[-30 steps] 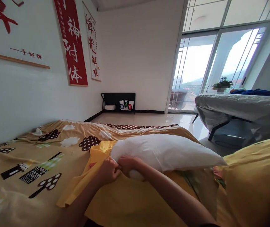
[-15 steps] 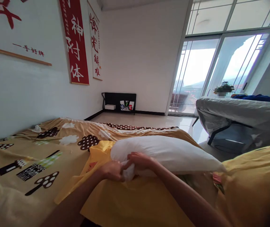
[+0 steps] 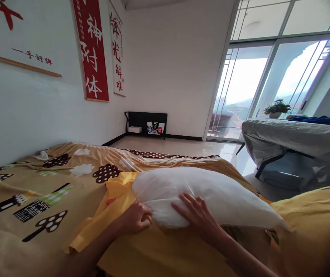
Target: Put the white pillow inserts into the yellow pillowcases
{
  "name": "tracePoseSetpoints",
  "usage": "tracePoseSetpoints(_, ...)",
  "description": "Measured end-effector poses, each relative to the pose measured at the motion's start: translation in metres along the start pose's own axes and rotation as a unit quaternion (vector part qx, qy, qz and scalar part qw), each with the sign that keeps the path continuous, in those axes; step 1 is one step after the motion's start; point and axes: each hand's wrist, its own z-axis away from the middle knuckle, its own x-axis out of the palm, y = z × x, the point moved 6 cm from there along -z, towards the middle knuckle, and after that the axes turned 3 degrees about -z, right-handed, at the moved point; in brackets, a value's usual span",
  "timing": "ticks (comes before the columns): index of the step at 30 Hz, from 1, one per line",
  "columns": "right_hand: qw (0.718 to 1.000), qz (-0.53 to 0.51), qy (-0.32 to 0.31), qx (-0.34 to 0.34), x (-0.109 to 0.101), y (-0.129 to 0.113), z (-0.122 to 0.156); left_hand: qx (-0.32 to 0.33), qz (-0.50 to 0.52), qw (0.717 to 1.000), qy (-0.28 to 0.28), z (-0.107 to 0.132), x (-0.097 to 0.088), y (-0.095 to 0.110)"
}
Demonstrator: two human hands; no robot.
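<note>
Released, the right hand [image 3: 197,216] now spreads on the white pillow [image 3: 225,194]; gripping is one-handed. The left hand [image 3: 137,217] clenches yellow cloth [image 3: 153,250].

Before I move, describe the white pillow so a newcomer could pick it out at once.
Find the tan, cloud-printed blanket filling the lower left. Right of the left hand, with the open right hand at its near side, lies a plump pillow. Its plain white surface sets it apart from the yellow cloth at its left end and the yellow fabric bulging at the view's right edge.
</note>
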Motion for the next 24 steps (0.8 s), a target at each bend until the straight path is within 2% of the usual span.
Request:
tracePoseSetpoints(2, 1.000, -0.001, -0.029, 0.003, 0.007, 0.016, 0.008, 0.015, -0.018, 1.000, -0.017, -0.002, 0.002, 0.009)
tracePoseSetpoints(4, 0.997, -0.043, -0.066, -0.009, 0.006, 0.026, -0.005, 0.042, -0.048, 0.998, -0.029, -0.005, 0.000, 0.024)
tracePoseSetpoints(8, 0.981, -0.149, -0.120, -0.009, -0.017, 0.028, -0.068, 0.078, -0.046, 0.996, -0.018, -0.020, -0.018, 0.051)
tracePoseSetpoints(11, 0.957, -0.224, -0.184, 0.011, -0.016, 0.014, -0.101, 0.084, -0.010, 0.996, 0.025, -0.034, -0.033, 0.058)
tracePoseSetpoints(14, 0.938, -0.259, -0.229, 0.012, 0.002, -0.003, -0.096, 0.074, 0.004, 0.997, 0.023, -0.039, -0.028, 0.050)
tracePoseSetpoints(19, 0.921, -0.337, -0.194, -0.029, 0.007, -0.010, -0.070, 0.106, -0.013, 0.994, -0.019, -0.022, -0.005, 0.045)
tracePoseSetpoints(24, 0.937, -0.296, -0.180, 0.038, 0.018, -0.005, -0.096, 0.119, -0.024, 0.991, 0.056, -0.033, -0.022, 0.054)
